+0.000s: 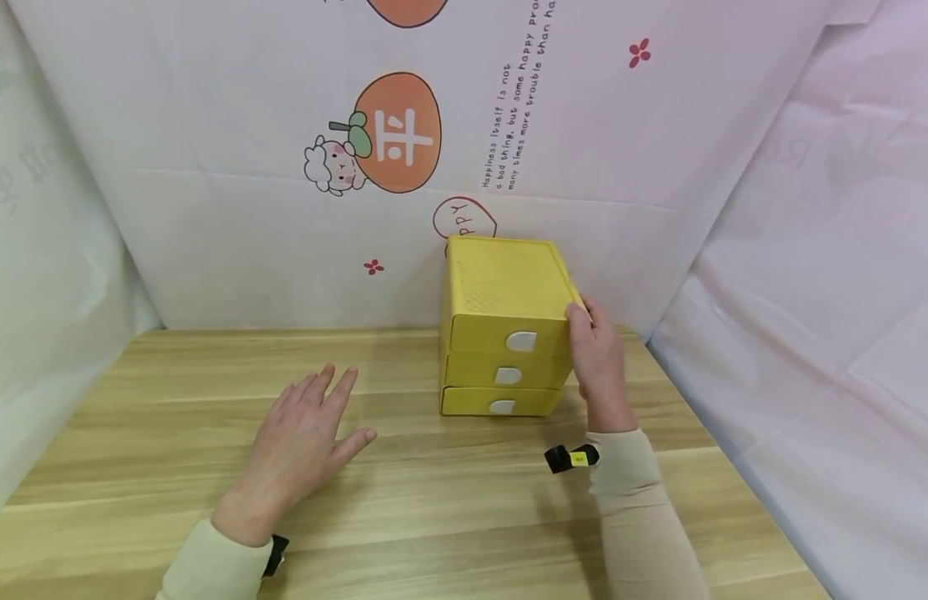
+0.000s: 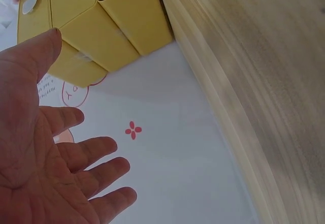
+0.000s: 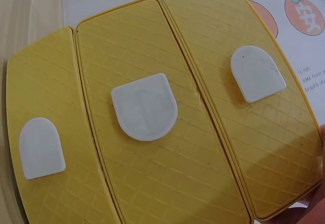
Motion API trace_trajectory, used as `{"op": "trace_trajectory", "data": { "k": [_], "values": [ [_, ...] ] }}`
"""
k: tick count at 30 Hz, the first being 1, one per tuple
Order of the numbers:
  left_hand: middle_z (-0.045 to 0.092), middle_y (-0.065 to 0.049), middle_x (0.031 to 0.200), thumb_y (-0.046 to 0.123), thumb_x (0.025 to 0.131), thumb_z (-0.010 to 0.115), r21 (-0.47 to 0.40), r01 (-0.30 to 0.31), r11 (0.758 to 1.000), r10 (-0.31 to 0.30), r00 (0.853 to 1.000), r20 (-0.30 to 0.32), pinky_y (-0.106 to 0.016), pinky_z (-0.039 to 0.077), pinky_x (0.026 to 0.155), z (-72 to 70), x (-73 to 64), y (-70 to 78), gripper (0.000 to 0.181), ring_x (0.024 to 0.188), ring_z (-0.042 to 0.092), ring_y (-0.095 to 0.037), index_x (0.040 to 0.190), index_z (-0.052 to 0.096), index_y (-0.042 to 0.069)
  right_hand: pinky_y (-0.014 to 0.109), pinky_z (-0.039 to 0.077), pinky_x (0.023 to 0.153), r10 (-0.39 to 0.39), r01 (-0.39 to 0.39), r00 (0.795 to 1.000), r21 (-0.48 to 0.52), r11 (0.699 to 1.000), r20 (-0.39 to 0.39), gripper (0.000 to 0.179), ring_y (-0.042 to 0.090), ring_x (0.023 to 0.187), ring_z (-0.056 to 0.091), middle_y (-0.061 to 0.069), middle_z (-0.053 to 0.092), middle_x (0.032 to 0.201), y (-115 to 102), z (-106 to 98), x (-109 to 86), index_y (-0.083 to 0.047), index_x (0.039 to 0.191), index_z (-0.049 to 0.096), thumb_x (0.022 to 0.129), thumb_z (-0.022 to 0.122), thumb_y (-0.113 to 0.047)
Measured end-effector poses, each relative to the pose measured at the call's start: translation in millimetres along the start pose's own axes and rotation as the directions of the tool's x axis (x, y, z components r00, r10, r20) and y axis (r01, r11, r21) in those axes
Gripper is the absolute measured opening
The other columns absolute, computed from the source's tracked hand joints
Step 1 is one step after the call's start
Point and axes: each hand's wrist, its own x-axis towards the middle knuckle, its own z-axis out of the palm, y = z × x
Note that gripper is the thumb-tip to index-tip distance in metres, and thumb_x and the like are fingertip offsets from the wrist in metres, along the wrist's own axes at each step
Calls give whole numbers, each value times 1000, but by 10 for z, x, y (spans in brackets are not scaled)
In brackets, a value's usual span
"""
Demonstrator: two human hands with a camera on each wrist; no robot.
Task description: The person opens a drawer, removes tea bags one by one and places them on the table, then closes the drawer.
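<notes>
A yellow drawer box [image 1: 512,279] with three stacked drawers stands toward the back of the wooden table. Each drawer front carries a white rounded tab [image 3: 144,107], and all three drawers are pushed in. My right hand [image 1: 600,354] holds the box at its upper right front edge, thumb by the top corner and fingers along the side. To the left of the box, my left hand [image 1: 302,437] hovers over the table with fingers spread, holding nothing. In the left wrist view its palm and straight fingers [image 2: 109,203] show, apart from the box.
The wooden table [image 1: 403,500] ends at a white printed cloth [image 1: 231,233] hanging behind the box. More white cloth [image 1: 831,333] hangs along the right and left sides. Black straps with small devices [image 1: 572,457] sit at both wrists.
</notes>
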Motion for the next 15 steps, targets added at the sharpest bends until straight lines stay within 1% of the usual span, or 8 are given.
{"op": "trace_trajectory", "data": {
  "k": [4, 9, 15],
  "values": [
    [44, -31, 156, 56, 96, 67, -12, 3, 1000, -4, 1000, -8, -66, 32, 117, -4, -15, 6, 86, 141, 45, -53, 159, 40, 5, 54, 42, 110, 4, -4, 1000, -20, 1000, 17, 63, 33, 130, 51, 9, 50, 156, -19, 29, -30, -22, 156, 49, 103, 41, -54],
    [46, -31, 155, 55, 97, 67, -21, 0, 1000, 0, 1000, -26, -65, 33, 117, -7, -16, 12, 84, 141, 46, -52, 159, 41, 4, 55, 43, 109, 6, -5, 999, -20, 1000, 33, 65, 33, 132, 52, 9, 49, 157, -45, 54, -69, -22, 159, 46, 103, 40, -54],
    [48, -31, 154, 52, 97, 68, -34, -3, 999, 2, 999, -54, -65, 35, 116, -16, -2, 21, 83, 141, 47, -50, 158, 42, 2, 55, 44, 107, -23, 24, 999, -25, 999, 32, 62, 34, 129, 54, 10, 52, 153, -63, 92, -78, -22, 156, 50, 104, 41, -54]
  ]
}}
